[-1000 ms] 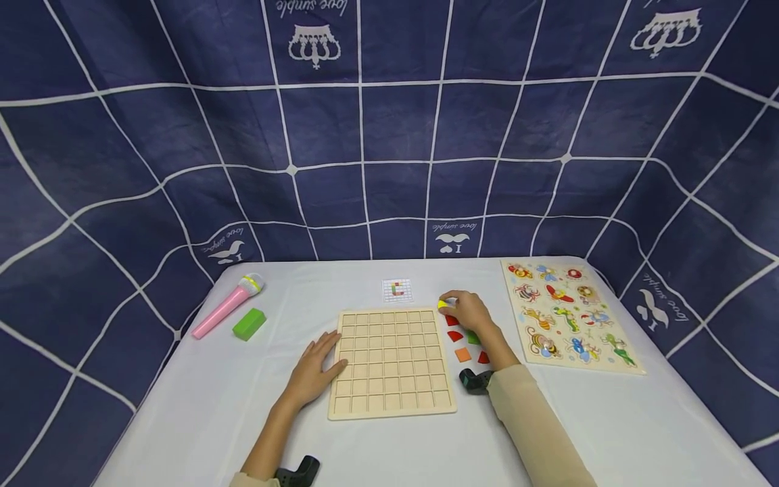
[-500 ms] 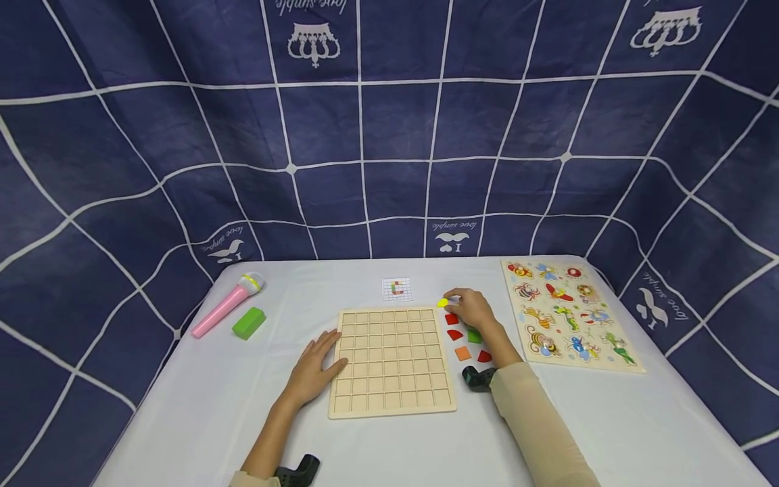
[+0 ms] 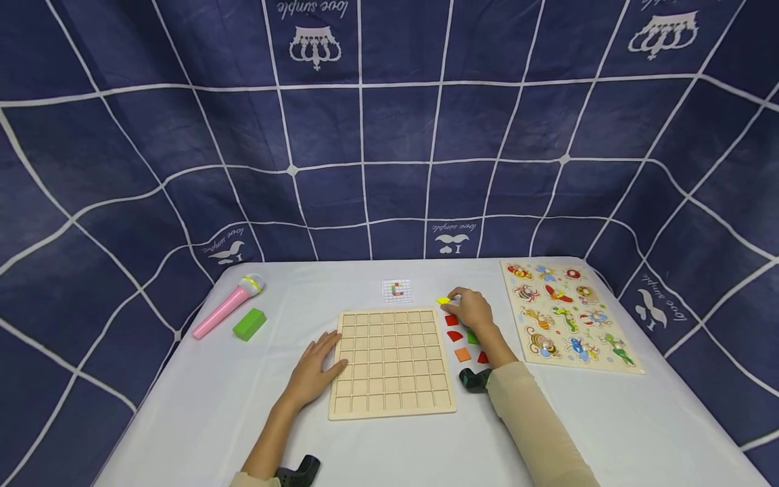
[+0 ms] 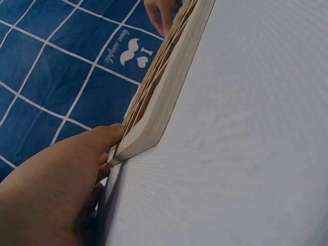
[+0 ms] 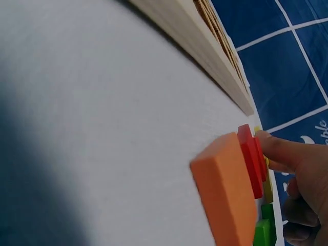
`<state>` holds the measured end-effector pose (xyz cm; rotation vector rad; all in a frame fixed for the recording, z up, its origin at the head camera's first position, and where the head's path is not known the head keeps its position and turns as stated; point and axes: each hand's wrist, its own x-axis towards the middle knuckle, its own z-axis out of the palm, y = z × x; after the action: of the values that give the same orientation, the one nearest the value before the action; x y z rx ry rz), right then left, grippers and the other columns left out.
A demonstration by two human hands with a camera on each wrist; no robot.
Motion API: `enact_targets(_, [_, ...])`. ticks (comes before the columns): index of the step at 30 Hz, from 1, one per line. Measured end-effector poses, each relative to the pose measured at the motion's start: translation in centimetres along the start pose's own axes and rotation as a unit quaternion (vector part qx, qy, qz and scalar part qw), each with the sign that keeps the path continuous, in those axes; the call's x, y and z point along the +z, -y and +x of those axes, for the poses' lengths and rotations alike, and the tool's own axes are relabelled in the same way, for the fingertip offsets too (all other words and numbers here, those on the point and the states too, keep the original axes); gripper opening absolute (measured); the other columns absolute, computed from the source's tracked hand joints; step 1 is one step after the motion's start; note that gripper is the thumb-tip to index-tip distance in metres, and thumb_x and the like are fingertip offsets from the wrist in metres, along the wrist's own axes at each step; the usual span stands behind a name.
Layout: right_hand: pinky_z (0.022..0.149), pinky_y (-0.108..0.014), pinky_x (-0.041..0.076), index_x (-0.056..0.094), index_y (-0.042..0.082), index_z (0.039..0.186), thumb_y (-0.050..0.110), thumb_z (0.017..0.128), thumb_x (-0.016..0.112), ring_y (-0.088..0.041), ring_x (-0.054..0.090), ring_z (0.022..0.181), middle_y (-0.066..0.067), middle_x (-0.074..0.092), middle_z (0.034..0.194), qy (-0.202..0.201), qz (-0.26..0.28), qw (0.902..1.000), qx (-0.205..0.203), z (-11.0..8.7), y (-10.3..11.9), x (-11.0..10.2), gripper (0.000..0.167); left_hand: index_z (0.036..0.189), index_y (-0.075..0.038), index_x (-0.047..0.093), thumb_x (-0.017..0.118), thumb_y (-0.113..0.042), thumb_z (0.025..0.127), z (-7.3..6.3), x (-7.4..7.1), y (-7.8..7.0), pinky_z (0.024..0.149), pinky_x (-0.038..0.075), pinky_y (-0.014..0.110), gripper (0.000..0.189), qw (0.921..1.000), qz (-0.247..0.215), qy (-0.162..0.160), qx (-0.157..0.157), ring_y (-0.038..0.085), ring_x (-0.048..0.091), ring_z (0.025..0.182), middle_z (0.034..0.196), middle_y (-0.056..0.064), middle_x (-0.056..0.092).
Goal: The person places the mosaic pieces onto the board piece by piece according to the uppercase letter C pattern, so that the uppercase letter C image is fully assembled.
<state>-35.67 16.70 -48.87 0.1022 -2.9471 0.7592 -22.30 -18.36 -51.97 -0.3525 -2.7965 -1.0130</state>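
My left hand rests at the left edge of a square wooden grid board, its fingers extended and the thumb over the rim. In the left wrist view that thumb touches the board's corner rim. Beyond the board's far right corner, my right hand pinches a small yellow block between thumb and fingertips. Just below this hand lie red blocks, an orange square block and a green block, partly hidden by the hand. In the right wrist view the thumb overlaps the red blocks.
Behind the board lies a small pattern card. A pink toy microphone and a green rectangular block are at the left. An insect puzzle board lies at the right. A dark blue curtain hangs behind the white table.
The yellow block shifts slightly away from me and now looks thinner, as if tilted, with my right fingers at its right end. My left hand and the board stay in place.
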Motion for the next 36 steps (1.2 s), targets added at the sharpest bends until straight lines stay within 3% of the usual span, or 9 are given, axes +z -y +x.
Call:
enact_targets(5, [0.057, -0.033, 0.046, 0.07, 0.012, 0.102, 0.036, 0.075, 0.075, -0.023, 0.056, 0.069, -0.012, 0.068, 0.093, 0.002, -0.008, 0.9999, 0.009, -0.4, 0.3, -0.2, 0.036, 0.137, -0.005, 0.043, 0.063, -0.032, 0.087, 0.0, 0.0, 0.1, 0.112, 0.011, 0.044, 0.06, 1.0, 0.0, -0.002, 0.004, 0.029, 0.024, 0.136, 0.143, 0.011, 0.038])
enact_targets(12, [0.059, -0.036, 0.048, 0.07, 0.013, 0.099, 0.034, 0.075, 0.076, -0.023, 0.057, 0.071, -0.012, 0.068, 0.093, 0.003, -0.009, 0.9999, 0.006, -0.4, 0.4, -0.1, 0.032, 0.137, -0.005, 0.043, 0.064, -0.032, 0.087, 0.1, 0.0, 0.2, 0.112, 0.011, 0.045, 0.06, 1.0, 0.002, -0.002, 0.003, 0.029, 0.025, 0.135, 0.143, 0.012, 0.039])
enact_targets(19, [0.062, -0.035, 0.048, 0.069, 0.016, 0.107, 0.029, 0.079, 0.073, -0.022, 0.056, 0.073, -0.011, 0.067, 0.09, 0.013, 0.007, 0.9992, -0.037, 0.3, 0.3, 0.5, 0.031, 0.137, -0.006, 0.043, 0.064, -0.032, 0.087, 0.0, 0.1, 0.1, 0.112, 0.011, 0.044, 0.06, 1.0, 0.003, -0.001, 0.0, 0.028, 0.025, 0.136, 0.143, 0.011, 0.038])
enact_targets(23, [0.065, -0.035, 0.049, 0.071, 0.016, 0.104, 0.029, 0.079, 0.072, -0.021, 0.057, 0.077, -0.01, 0.066, 0.093, 0.014, 0.017, 0.9989, -0.041, 0.5, 0.3, 0.6, 0.028, 0.137, -0.006, 0.043, 0.064, -0.031, 0.087, 0.0, 0.2, 0.1, 0.112, 0.011, 0.044, 0.06, 1.0, 0.004, -0.001, 0.001, 0.028, 0.025, 0.136, 0.143, 0.011, 0.038])
enact_targets(31, [0.049, -0.026, 0.038, 0.07, 0.013, 0.102, 0.031, 0.079, 0.074, -0.017, 0.046, 0.059, -0.004, 0.056, 0.07, -0.005, 0.037, 0.9987, -0.036, -0.7, 0.9, -0.6, 0.03, 0.137, -0.005, 0.043, 0.063, -0.031, 0.087, 0.0, 0.2, 0.1, 0.112, 0.012, 0.044, 0.06, 1.0, 0.002, -0.003, 0.006, 0.029, 0.025, 0.135, 0.143, 0.011, 0.039])
enact_targets(36, [0.039, -0.023, 0.024, 0.07, 0.012, 0.101, 0.032, 0.078, 0.075, -0.012, 0.031, 0.044, 0.001, 0.038, 0.052, -0.042, 0.066, 0.9944, -0.072, -2.2, 2.9, -1.5, 0.031, 0.136, -0.005, 0.044, 0.065, -0.032, 0.086, 0.0, 0.3, 0.3, 0.112, 0.012, 0.045, 0.061, 0.9999, 0.006, -0.012, 0.005, 0.03, 0.026, 0.135, 0.142, 0.011, 0.039])
